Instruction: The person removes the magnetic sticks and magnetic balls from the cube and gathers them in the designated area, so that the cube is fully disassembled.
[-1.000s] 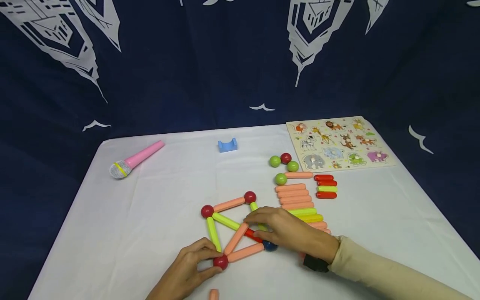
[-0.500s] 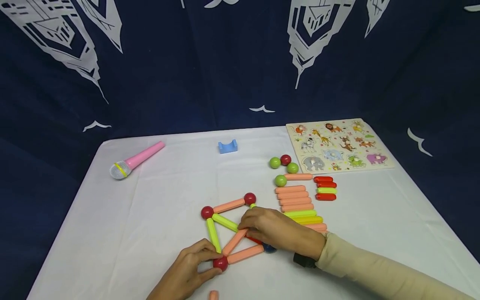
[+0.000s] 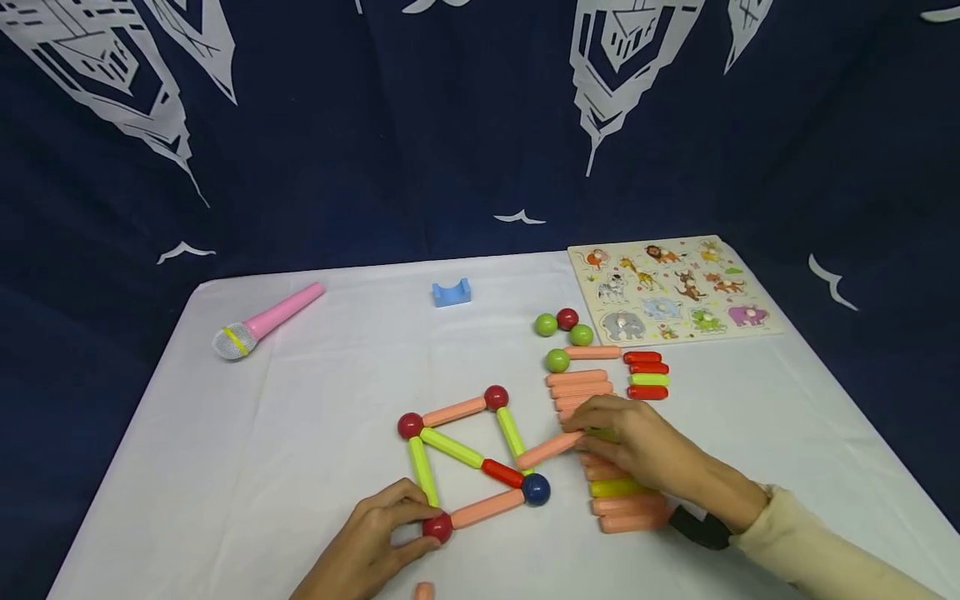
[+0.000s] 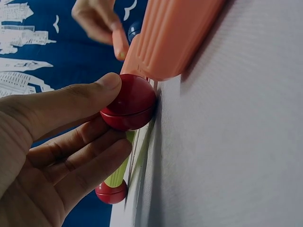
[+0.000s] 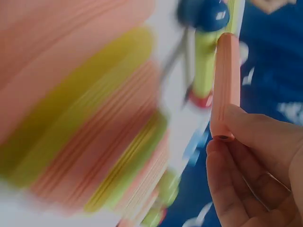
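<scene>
My left hand (image 3: 375,537) pinches a red ball (image 3: 437,527) between thumb and fingers, at the near corner of a flat four-sided shape of balls and sticks. Lime sticks (image 3: 423,471) and orange sticks (image 3: 487,508) form its sides. A lime and a red stick (image 3: 502,473), end to end, run across it to a dark blue ball (image 3: 536,489). My right hand (image 3: 648,442) pinches one end of a loose orange stick (image 3: 550,449); its other end overlaps the shape's right side. In the right wrist view this stick (image 5: 226,85) points away from the fingertips.
A row of orange and yellow sticks (image 3: 630,523) lies under and beside my right hand. Short sticks (image 3: 648,380), green balls (image 3: 557,360) and an animal puzzle board (image 3: 675,292) are behind it. A pink toy microphone (image 3: 281,312) and blue holder (image 3: 452,293) lie farther back.
My right hand has moved right with the orange stick, whose lower end has come away from the near red ball. My left hand stays on that ball.
</scene>
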Tool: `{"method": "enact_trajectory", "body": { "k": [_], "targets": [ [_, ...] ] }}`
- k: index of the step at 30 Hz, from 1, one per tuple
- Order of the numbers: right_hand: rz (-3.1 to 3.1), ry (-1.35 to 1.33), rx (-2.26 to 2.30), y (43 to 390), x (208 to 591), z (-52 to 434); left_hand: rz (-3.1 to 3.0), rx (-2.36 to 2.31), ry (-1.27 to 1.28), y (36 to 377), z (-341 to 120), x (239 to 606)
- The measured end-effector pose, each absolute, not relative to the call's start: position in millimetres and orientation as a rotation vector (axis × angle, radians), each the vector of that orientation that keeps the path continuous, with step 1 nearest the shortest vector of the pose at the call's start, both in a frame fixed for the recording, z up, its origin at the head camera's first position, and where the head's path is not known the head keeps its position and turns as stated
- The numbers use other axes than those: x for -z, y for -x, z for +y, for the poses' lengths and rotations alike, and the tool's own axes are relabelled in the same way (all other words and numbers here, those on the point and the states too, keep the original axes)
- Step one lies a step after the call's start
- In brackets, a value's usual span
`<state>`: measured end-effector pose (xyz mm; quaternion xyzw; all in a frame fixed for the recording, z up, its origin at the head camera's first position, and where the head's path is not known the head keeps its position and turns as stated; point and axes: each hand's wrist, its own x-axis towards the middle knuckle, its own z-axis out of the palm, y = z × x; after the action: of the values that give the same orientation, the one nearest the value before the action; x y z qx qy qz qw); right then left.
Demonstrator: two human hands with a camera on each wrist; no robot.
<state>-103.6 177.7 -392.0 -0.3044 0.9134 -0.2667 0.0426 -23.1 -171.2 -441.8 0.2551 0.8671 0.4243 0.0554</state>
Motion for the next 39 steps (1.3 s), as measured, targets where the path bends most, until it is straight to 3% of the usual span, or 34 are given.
{"method": "enact_trajectory", "body": {
  "k": [9, 18, 30, 39],
  "targets": [
    [3.006, 0.503, 0.755, 94.6, 391.9, 270.3, 2.636, -1.324, -0.819, 24.4, -170.6, 444.3],
    [3.049, 0.26, 0.79, 100.6, 419.9, 306.5, 2.64, -1.359, -0.835, 22.8, -172.1, 443.7],
    [3.141, 0.243, 0.788, 107.0, 428.9, 298.6, 2.628, -1.273, -0.749, 23.0, -167.8, 439.7],
    [3.166, 0.525, 0.828, 79.0, 398.3, 222.9, 2.633, -1.191, -0.756, 25.0, -169.3, 434.4]
  ]
}}
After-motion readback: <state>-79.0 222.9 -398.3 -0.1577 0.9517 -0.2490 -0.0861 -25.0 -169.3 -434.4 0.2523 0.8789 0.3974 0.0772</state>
